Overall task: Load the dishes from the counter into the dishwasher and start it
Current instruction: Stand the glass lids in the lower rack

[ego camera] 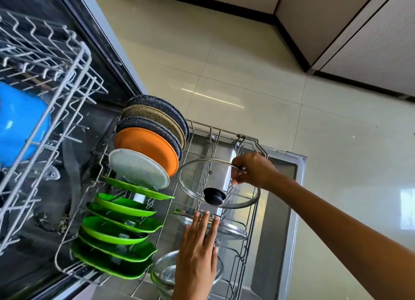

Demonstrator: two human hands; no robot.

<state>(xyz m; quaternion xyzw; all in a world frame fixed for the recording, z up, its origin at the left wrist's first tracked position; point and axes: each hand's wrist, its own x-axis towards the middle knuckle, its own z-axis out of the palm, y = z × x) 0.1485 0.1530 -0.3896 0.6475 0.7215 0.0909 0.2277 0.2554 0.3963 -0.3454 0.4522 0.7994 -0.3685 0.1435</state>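
Observation:
My right hand [253,170] grips the metal rim of a glass lid [195,187] with a black knob, held tilted over the lower rack [247,232] of the open dishwasher. My left hand [197,257] is flat with fingers spread, its fingertips resting on a second glass lid [231,231] that lies in the rack. A glass bowl [164,272] sits partly under that hand. On the rack's left side stand several green plates [116,230], a white plate [139,168], an orange plate [150,148] and dark speckled plates [157,111].
The upper rack [56,79] is pulled out at the left with a blue bowl [20,122] in it. The dishwasher door [283,210] lies open beneath the lower rack. Tiled floor [269,86] and cabinet fronts [359,30] lie beyond.

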